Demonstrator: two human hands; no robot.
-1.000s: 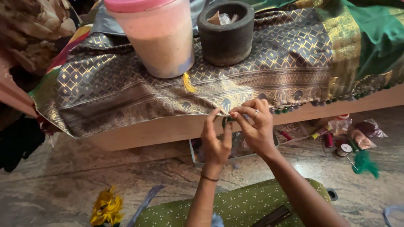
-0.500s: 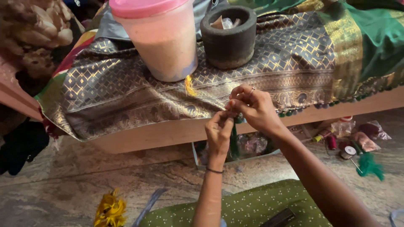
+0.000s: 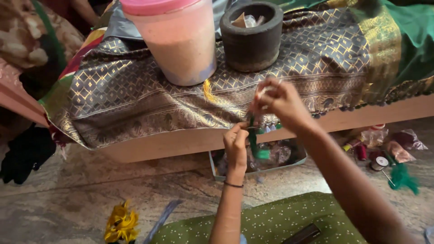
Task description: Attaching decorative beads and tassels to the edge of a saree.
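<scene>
My left hand [image 3: 236, 144] pinches the top of a green thread tassel [image 3: 256, 145] at the hanging edge of a grey and gold patterned cloth [image 3: 135, 99] draped over a low wooden platform [image 3: 172, 143]. My right hand [image 3: 276, 101] is raised just above and to the right, fingers closed as if pinching a thin thread or needle; the thing itself is too small to make out. A dark bangle circles my left wrist.
On the cloth stand a pink-lidded plastic jar [image 3: 174, 38] and a dark stone mortar [image 3: 251, 34]. A tray of supplies [image 3: 271, 158] sits under the platform, thread spools [image 3: 377, 160] and a green tassel [image 3: 401, 177] at right, a yellow flower [image 3: 121, 222] on the stone floor.
My right hand has lifted up and away from the cloth edge. My left hand stays at the edge, and the green tassel now hangs below it.
</scene>
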